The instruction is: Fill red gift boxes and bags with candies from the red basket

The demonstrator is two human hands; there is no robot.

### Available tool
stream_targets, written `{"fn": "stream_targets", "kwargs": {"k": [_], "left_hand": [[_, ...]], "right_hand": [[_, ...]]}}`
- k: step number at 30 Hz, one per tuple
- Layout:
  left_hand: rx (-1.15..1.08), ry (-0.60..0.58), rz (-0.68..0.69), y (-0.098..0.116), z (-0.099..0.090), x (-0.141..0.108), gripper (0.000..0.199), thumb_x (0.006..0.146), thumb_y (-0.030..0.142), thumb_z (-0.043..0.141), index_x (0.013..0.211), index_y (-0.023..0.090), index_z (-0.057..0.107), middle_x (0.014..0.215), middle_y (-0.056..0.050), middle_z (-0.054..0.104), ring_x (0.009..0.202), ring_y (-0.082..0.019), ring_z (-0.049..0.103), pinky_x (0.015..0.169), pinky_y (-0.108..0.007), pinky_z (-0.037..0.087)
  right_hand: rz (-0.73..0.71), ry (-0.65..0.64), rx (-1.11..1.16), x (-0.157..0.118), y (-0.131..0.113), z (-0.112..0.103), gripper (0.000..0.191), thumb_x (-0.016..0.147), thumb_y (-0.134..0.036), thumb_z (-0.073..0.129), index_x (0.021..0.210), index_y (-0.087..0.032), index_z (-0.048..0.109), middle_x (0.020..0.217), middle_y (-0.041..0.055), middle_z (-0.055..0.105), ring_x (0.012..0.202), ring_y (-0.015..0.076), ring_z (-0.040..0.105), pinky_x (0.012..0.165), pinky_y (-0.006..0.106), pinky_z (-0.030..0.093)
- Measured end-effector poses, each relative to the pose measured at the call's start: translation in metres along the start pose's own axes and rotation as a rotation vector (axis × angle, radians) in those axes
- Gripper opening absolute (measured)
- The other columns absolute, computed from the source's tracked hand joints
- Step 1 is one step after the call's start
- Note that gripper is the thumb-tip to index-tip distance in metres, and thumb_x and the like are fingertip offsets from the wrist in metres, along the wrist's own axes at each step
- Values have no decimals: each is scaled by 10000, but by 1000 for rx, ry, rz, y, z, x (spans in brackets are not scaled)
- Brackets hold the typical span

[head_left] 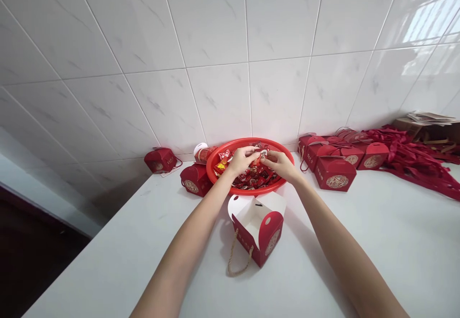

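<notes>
At far left, a closed red box [159, 160] is standing near the wall; a second box [195, 180] is sitting just beside the basket's left side. The red basket [259, 192] is holding many wrapped sweets [251, 180]. The left hand [243, 159] is reaching in, fingers curling beside one sweet [263, 154]; cannot tell if they are gripping. The right hand [280, 164] seems to be pinching that sweet, above the pile. In front, the open box [259, 242] is standing upright, flaps spread, white interior showing: judged unfinished. Further right, a cluster of closed boxes [336, 173] is standing, apparently done. Dark red ribbons [398, 153] are lying beyond on the bench [381, 232]. Judgement: filling and closing the open box are remaining.
</notes>
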State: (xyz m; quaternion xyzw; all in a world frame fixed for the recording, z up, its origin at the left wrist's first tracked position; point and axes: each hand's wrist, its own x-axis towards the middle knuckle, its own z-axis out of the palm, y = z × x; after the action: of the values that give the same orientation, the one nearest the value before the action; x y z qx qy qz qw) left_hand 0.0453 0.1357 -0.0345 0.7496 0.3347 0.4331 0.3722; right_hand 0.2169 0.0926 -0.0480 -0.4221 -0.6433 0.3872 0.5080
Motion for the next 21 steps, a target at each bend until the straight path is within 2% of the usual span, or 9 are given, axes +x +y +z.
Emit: {"fn": "stream_targets", "kwargs": {"k": [3, 6, 8, 11, 14, 16, 21], "left_hand": [[45, 37, 8, -2, 1, 0, 315, 809, 207, 690, 1115, 133, 679, 1137, -115, 720, 1056, -240, 666, 953, -372, 515], [136, 75, -15, -5, 1, 1, 281, 796, 121, 685, 1077, 129, 678, 1072, -105, 727, 1007, -230, 679, 939, -372, 528], [173, 46, -57, -6, 2, 0, 282, 787, 69, 665, 1062, 128, 685, 991, -90, 739, 945, -220, 694, 910, -365, 542], [283, -73, -108, -4, 3, -2, 275, 772, 40, 629, 1017, 135, 711, 914, -76, 751, 890, -225, 704, 876, -355, 551], [438, -277, -142, 1, 5, -7, 278, 746, 31, 603, 958, 152, 736, 977, -69, 760, 952, -231, 702, 898, -320, 530], [510, -396, -186, 4, 8, -9, 300, 742, 56, 619, 999, 160, 733, 1011, -62, 757, 963, -221, 699, 876, -289, 525], [600, -554, -283, 9, 12, -11, 373, 763, 312, 721, 1110, 178, 700, 1046, -62, 741, 910, -216, 686, 771, -267, 513]], "right_hand": [[45, 22, 109, 1, 1, 0, 189, 714, -336, 702, 826, -210, 616, 787, 28, 711, 719, 223, 701, 735, 379, 571], [60, 125, 156, 2, 1, 1, 151, 684, -282, 682, 788, -209, 601, 778, 26, 699, 679, 208, 692, 715, 380, 585], [62, 167, 175, 3, 0, 1, 137, 667, -278, 667, 746, -208, 580, 763, 15, 679, 680, 194, 683, 716, 368, 591], [67, 173, 228, 4, -1, -1, 155, 648, -303, 660, 713, -207, 557, 753, 7, 662, 710, 191, 682, 726, 354, 591], [84, 172, 344, 5, -2, -6, 195, 617, -330, 672, 725, -205, 567, 728, 3, 659, 700, 189, 676, 699, 336, 578], [101, 172, 422, 5, -3, -8, 226, 595, -329, 694, 745, -205, 579, 690, -12, 649, 628, 160, 646, 629, 295, 547], [129, 150, 484, 2, -7, -9, 282, 598, -360, 767, 744, -209, 578, 654, -34, 621, 523, 96, 542, 493, 220, 426]]}}
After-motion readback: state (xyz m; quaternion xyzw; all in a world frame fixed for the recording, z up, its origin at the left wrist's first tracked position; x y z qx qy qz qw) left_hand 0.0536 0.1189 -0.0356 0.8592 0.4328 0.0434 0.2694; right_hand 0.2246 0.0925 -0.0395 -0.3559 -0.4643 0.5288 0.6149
